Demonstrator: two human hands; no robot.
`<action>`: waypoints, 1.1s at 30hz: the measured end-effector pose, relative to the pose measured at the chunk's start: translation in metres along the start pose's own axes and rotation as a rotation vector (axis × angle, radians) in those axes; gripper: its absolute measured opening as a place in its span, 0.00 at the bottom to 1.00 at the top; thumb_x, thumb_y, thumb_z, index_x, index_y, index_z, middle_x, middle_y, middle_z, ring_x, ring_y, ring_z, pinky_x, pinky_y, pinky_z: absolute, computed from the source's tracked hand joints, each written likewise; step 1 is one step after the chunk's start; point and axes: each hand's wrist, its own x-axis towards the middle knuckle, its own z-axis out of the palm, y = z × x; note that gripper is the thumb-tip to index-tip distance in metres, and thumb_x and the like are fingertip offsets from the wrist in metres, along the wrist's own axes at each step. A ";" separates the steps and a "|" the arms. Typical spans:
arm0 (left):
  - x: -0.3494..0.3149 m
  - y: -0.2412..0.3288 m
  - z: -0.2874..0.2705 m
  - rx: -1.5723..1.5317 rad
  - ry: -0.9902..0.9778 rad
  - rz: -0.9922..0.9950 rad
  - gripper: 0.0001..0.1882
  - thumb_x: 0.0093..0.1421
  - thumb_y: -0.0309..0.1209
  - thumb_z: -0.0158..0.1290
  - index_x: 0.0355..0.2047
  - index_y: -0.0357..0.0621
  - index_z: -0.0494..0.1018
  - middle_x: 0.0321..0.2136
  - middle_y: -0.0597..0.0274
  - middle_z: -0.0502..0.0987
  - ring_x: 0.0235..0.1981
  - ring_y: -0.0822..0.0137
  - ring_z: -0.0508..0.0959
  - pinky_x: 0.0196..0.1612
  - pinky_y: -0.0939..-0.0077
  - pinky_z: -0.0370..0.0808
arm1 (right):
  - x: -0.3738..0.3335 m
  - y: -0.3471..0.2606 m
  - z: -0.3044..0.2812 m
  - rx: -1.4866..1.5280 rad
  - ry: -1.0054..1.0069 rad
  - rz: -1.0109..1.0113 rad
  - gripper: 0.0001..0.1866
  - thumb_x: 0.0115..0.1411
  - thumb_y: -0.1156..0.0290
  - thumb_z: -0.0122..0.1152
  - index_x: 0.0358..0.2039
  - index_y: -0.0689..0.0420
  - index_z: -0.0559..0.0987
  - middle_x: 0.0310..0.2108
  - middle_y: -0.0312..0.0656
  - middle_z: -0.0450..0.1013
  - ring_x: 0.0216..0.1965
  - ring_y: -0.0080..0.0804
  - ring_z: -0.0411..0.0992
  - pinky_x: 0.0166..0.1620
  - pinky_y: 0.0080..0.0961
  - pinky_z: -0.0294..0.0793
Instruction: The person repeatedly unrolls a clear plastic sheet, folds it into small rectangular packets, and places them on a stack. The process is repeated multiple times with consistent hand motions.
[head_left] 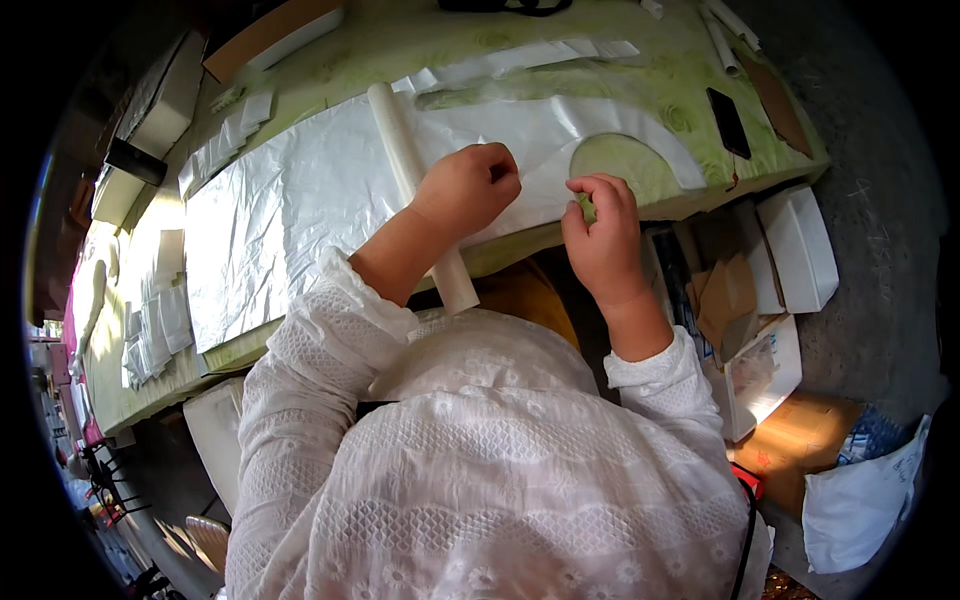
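The right hand (603, 235), in the middle of the frame, is curled tight and pinches something small and green at the near edge of the white sheet (330, 200). What the small thing is cannot be told. Just left of it, the left hand (468, 187) is a closed fist pressing down on the same sheet. Whether it holds anything inside is hidden.

The sheet is thin, shiny and crinkled. It runs long from the lower left of the frame up to the upper right, across the green table (400, 40). A half-round piece is cut out of it right above the right hand, so that hand is nearer the cut edge.

A white roll (405, 150) lies across the sheet, passing under the left wrist and sticking out over the table's near edge.

Past the hands, toward the top, lie white strips (530, 55) and a black phone (729, 122). White boxes (800, 245) sit low at the right.
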 end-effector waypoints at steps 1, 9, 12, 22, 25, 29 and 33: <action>-0.001 0.001 0.000 -0.028 0.025 0.014 0.10 0.61 0.35 0.56 0.38 0.45 0.81 0.37 0.55 0.83 0.38 0.51 0.82 0.45 0.61 0.79 | 0.004 -0.008 -0.003 0.170 -0.139 0.117 0.13 0.58 0.81 0.57 0.44 0.60 0.78 0.40 0.46 0.76 0.41 0.41 0.75 0.45 0.37 0.77; -0.008 0.009 0.000 -0.025 0.044 0.037 0.11 0.62 0.36 0.56 0.38 0.45 0.82 0.39 0.56 0.81 0.39 0.53 0.82 0.46 0.64 0.79 | 0.073 0.042 0.075 0.777 0.030 0.845 0.26 0.66 0.81 0.47 0.65 0.60 0.63 0.59 0.47 0.69 0.57 0.38 0.72 0.52 0.32 0.77; -0.001 0.000 0.001 -0.166 0.048 -0.003 0.19 0.62 0.39 0.61 0.51 0.45 0.77 0.45 0.55 0.80 0.45 0.59 0.82 0.49 0.65 0.79 | 0.068 0.058 0.095 0.534 0.142 0.328 0.32 0.66 0.81 0.50 0.70 0.60 0.58 0.64 0.49 0.66 0.63 0.43 0.69 0.60 0.36 0.73; 0.050 -0.014 -0.029 -1.056 0.109 -0.362 0.24 0.65 0.33 0.60 0.59 0.44 0.67 0.42 0.65 0.78 0.44 0.70 0.78 0.51 0.66 0.76 | 0.052 0.023 0.086 0.539 -0.225 -0.219 0.35 0.62 0.82 0.54 0.70 0.56 0.60 0.59 0.52 0.74 0.61 0.49 0.73 0.58 0.39 0.75; 0.043 -0.009 -0.046 -1.038 0.328 -0.287 0.21 0.65 0.30 0.58 0.57 0.45 0.69 0.39 0.67 0.78 0.40 0.72 0.78 0.48 0.66 0.77 | 0.053 0.036 0.097 0.572 -0.118 0.090 0.29 0.66 0.79 0.50 0.68 0.57 0.64 0.60 0.50 0.74 0.61 0.47 0.73 0.58 0.35 0.74; -0.008 -0.037 -0.110 -0.969 0.532 -0.089 0.24 0.64 0.28 0.59 0.60 0.43 0.68 0.38 0.65 0.77 0.37 0.74 0.77 0.39 0.72 0.77 | 0.052 0.071 0.110 0.422 -0.015 0.319 0.18 0.66 0.75 0.54 0.56 0.60 0.75 0.53 0.48 0.78 0.53 0.43 0.78 0.56 0.35 0.77; -0.080 -0.122 -0.168 -0.559 0.640 -0.261 0.27 0.63 0.27 0.60 0.62 0.43 0.68 0.34 0.68 0.76 0.32 0.77 0.75 0.35 0.78 0.74 | 0.054 0.060 0.109 0.383 -0.094 0.275 0.13 0.65 0.73 0.56 0.49 0.60 0.80 0.46 0.47 0.81 0.47 0.42 0.80 0.52 0.35 0.79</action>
